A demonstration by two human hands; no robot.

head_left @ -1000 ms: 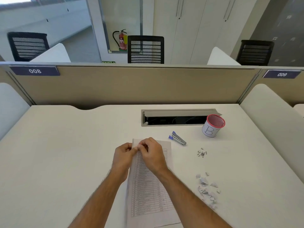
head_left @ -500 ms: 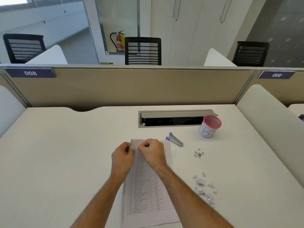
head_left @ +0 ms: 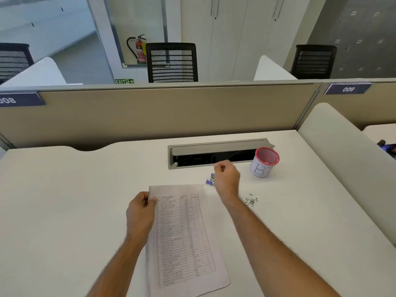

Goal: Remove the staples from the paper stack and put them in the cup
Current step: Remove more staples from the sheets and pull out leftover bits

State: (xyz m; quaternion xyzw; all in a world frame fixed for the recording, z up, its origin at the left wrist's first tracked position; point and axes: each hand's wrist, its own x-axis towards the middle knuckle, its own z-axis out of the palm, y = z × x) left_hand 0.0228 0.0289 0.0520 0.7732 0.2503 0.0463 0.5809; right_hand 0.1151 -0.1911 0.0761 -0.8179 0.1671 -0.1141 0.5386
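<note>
Red-rimmed mesh cup (head_left: 265, 162) marked "B" sits on the counter (head_left: 85, 200); contents too blurry to tell. Left hand (head_left: 140, 213) pinches the paper stack (head_left: 182, 236), right hand's (head_left: 227, 179) fingers curl together, whether round a staple I can't tell.

Bright, even daylight, soft shadows, wide-angle bending at edges, slight motion blur

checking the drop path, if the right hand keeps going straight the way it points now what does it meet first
The right hand points away and slightly right, toward the open cable tray; that slot probably comes first, though the hand's height is unclear. The cup sits further right.
</note>
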